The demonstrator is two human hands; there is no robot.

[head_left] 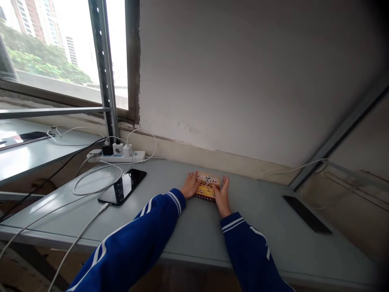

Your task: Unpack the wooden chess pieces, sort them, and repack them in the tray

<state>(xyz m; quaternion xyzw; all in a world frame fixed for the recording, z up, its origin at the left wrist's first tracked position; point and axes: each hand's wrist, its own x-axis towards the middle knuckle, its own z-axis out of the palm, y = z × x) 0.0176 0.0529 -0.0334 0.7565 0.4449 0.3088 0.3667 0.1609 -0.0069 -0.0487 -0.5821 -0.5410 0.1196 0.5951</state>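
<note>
A small flat yellow-and-orange box (207, 186) with dark lettering lies on the grey table (194, 231), near the wall. My left hand (191, 184) rests against its left side, fingers stretched out. My right hand (223, 194) lies against its right side, fingers also extended and close together. Both arms wear blue sleeves with white stripes. Neither hand lifts the box; it sits flat between them.
A black phone (123, 186) on a white cable lies left of the box. A white power strip (117, 155) with chargers sits by the wall. Another dark phone (306, 213) lies at the right. A second table (30, 152) stands under the window.
</note>
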